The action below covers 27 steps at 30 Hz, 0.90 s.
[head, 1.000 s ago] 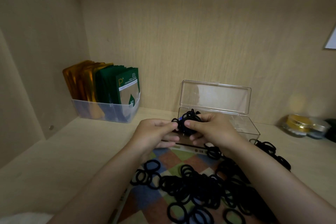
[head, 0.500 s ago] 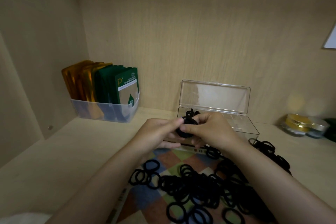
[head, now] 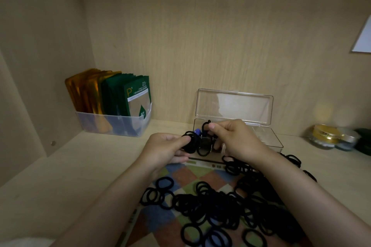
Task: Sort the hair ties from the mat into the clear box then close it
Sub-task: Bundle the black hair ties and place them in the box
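Observation:
Several black hair ties [head: 216,204] lie heaped on a checkered mat [head: 160,214] in the foreground. Behind it stands the clear box [head: 269,138], its lid [head: 234,106] raised against the back wall. My left hand [head: 164,148] grips a bunch of black hair ties [head: 189,142] in front of the box's left end. My right hand [head: 232,138] pinches a single black tie [head: 204,126] just to the right of that bunch. A small purple-blue bit [head: 197,131] shows between the two hands.
A translucent tub [head: 112,124] of gold and green sachets sits at the back left. Gold-lidded jars [head: 325,136] stand at the far right, with more black ties [head: 295,161] lying off the mat nearby. Wooden walls enclose the shelf on the left and back.
My hands have drawn apart: the right one has pulled a single tie up and right, away from the bunch that the left hand keeps holding.

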Each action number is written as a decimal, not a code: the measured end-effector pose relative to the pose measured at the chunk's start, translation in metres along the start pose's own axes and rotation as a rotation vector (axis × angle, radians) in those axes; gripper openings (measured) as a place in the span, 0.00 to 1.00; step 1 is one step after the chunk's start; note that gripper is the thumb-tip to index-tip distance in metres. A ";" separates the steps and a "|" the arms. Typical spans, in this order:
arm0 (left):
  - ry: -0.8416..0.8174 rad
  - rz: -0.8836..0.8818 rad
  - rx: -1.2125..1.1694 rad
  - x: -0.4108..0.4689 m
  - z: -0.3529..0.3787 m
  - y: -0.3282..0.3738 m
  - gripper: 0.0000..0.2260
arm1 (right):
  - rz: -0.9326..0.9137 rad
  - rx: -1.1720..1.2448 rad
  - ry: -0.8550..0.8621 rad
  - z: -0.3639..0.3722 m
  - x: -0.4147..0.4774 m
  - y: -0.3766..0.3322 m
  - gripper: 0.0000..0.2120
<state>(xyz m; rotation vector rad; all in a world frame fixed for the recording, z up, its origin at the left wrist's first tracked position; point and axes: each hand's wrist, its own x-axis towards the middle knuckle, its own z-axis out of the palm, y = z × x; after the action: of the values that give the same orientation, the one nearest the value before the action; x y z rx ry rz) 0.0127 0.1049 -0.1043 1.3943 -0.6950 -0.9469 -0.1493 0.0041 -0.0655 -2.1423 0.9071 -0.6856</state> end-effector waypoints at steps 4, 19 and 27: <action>0.016 -0.007 -0.026 0.001 0.002 -0.002 0.09 | -0.024 0.264 -0.027 0.008 -0.001 -0.003 0.12; -0.205 0.108 -0.043 -0.008 0.009 0.000 0.16 | -0.197 -0.114 -0.047 0.014 0.000 0.011 0.13; -0.234 0.133 -0.007 0.007 0.012 0.005 0.16 | -0.065 0.148 -0.083 -0.009 0.005 0.005 0.15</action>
<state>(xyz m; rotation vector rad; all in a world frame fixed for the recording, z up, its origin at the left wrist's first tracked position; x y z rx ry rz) 0.0063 0.0925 -0.0993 1.2255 -0.9477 -1.0144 -0.1543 -0.0055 -0.0629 -2.0598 0.7234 -0.6694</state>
